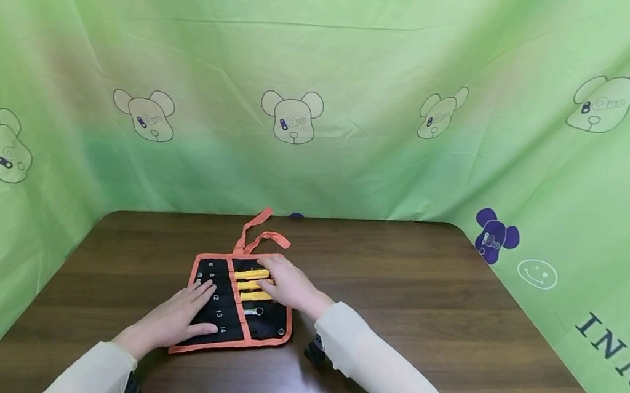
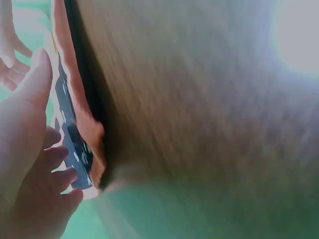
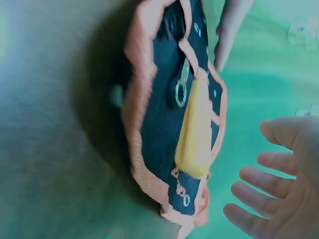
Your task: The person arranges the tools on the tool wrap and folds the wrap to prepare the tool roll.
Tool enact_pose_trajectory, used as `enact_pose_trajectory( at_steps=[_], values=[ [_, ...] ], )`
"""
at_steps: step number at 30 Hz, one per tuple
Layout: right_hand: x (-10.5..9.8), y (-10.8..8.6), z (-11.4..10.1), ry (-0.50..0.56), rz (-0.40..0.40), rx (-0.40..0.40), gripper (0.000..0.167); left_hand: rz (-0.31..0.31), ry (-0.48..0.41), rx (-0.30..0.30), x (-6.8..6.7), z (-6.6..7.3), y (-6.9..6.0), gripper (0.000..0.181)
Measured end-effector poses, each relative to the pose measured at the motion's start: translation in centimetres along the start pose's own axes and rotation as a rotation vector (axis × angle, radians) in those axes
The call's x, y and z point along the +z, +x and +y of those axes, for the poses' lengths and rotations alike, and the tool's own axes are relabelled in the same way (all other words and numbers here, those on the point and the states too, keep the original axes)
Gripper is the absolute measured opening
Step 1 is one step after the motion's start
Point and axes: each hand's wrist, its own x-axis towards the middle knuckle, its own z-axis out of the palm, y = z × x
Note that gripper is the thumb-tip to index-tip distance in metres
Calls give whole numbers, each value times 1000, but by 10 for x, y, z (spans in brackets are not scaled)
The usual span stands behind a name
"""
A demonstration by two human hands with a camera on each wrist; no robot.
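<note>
A black tool roll [image 1: 263, 327] with orange edging lies unrolled, its left part printed with white size numbers. Several yellow tool handles [image 1: 251, 274] stick out of its pockets, side by side. Below them shows the ring end of a wrench [image 1: 254, 311], also visible as a metal ring [image 3: 180, 93] in the right wrist view. My left hand [image 1: 180, 315] is spread over the numbered part, fingers extended. My right hand [image 1: 288, 286] hovers at the right side by the yellow handles; its fingers [image 3: 259, 196] look loosely extended, with nothing held in the right wrist view.
The roll lies on a brown wooden table [image 1: 393, 326]. Two orange tie straps [image 1: 257, 229] trail from its far edge. A green curtain [image 1: 349, 181] with bear-head prints hangs behind and around the table.
</note>
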Motion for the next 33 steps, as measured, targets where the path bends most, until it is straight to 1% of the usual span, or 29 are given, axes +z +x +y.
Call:
enact_pose_trajectory(
  at_steps=[4, 9, 14, 16, 22, 25, 28, 33],
  values=[
    [1, -12, -7, -61, 1, -71, 43, -13, 5, 13, 2, 6, -5, 86],
    [4, -25, -14, -105, -48, -110, 45, -19, -3, 40, 5, 14, -12, 85],
    [11, -35, -17, -139, -111, -163, 49, -19, 7, 103, 7, 21, -17, 86],
    [13, -38, -18, -156, -133, -183, 51, -22, -2, 123, 7, 22, -18, 86],
    [20, -47, -17, -194, -222, -205, 64, -71, -36, 111, 9, 23, -23, 89],
    [21, -50, -17, -229, -247, -218, 67, -76, -26, 114, 11, 22, -23, 88],
    [21, -51, -17, -253, -258, -233, 63, -68, -5, 122, 12, 22, -23, 83],
    [21, -51, -16, -279, -236, -277, 42, -54, 30, 134, 11, 23, -24, 72]
  ],
)
